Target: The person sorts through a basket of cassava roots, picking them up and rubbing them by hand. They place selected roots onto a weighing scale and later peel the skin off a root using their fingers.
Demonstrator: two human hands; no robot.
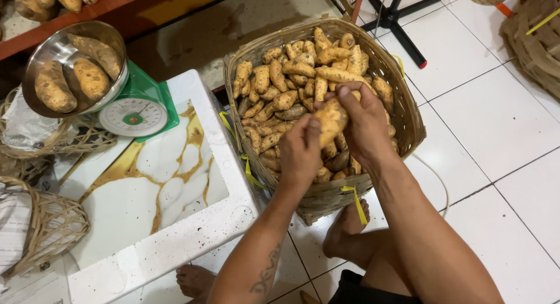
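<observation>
Two hands on one sweet potato above the basket

Head view: both hands meet over a woven basket (402,114) heaped with sweet potatoes (291,76). The left hand (300,152) and right hand (364,120) hold a single sweet potato (331,120) between them, fingers (350,97) curled closed around it, just above the heap. To the left, a white foam box (175,245) with a marbled gold-veined top carries a green dial scale (137,109); its metal bowl (73,68) holds three more sweet potatoes. Bare feet rest on the white tiled floor (496,123).
</observation>
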